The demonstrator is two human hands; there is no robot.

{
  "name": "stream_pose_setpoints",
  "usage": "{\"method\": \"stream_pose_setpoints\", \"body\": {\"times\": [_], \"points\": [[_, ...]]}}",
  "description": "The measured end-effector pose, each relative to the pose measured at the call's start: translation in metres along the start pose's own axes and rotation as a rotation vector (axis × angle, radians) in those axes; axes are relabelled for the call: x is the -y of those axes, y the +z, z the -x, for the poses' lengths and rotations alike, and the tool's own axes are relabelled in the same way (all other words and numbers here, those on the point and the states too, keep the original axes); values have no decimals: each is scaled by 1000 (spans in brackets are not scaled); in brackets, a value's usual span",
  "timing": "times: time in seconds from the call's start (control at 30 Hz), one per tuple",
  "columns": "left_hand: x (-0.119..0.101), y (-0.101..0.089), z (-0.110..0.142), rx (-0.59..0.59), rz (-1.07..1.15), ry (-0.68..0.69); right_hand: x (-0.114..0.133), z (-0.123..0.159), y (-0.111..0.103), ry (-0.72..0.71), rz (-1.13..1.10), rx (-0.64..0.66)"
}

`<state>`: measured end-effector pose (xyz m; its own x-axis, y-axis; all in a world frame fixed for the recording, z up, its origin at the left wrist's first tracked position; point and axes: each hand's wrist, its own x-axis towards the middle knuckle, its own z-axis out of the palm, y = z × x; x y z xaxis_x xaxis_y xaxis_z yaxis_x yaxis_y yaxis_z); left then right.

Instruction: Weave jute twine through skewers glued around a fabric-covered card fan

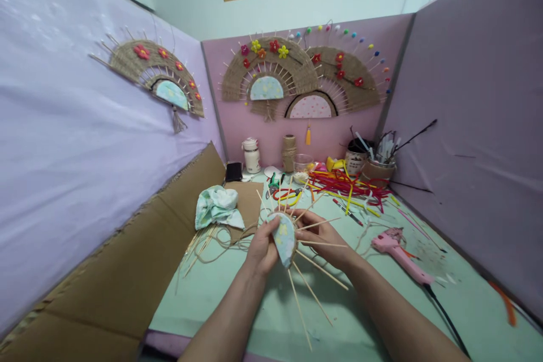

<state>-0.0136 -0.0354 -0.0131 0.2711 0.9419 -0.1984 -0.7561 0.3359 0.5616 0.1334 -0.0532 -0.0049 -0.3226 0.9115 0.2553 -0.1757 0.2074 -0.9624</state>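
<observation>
My left hand point(263, 246) grips a half-round piece covered in pale blue patterned cloth point(285, 237), its thumb lying on the cloth face. Thin wooden sticks point(316, 267) fan out from the curved edge of this piece, which is tilted with its rounded side toward the right. My right hand point(319, 233) is behind the sticks at the curved edge, its fingers bent in among them. What its fingertips pinch there is partly hidden. Loose brown twine point(212, 257) trails on the table to the left of my hands.
A pink glue gun point(401, 254) with a black cord lies at the right. Behind my hands are pliers point(292, 195), red and yellow pipe cleaners point(352, 184) and a twine spool point(289, 153). Crumpled cloth point(218, 207) and a cardboard wall point(127, 249) stand left. Finished fans point(271, 62) hang behind.
</observation>
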Motion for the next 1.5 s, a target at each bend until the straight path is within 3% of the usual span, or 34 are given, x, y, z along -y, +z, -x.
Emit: {"method": "stream_pose_setpoints", "body": {"times": [0.1,0.4,0.6,1.13,1.37,1.5], "points": [[2,1,4,63,-32,-20,1,2,-3,2,-34,37],[-12,1,18,247,-215,135,10,10,-3,5,-109,151],[-14,-2,18,277,-269,145,18,12,3,-5,-94,135],[-20,-10,15,388,-301,166,20,12,-8,37,32,189],[-28,-13,13,296,-331,186,23,6,-29,53,273,37],[-33,-11,15,229,-372,180,32,6,-54,4,444,-160]]}}
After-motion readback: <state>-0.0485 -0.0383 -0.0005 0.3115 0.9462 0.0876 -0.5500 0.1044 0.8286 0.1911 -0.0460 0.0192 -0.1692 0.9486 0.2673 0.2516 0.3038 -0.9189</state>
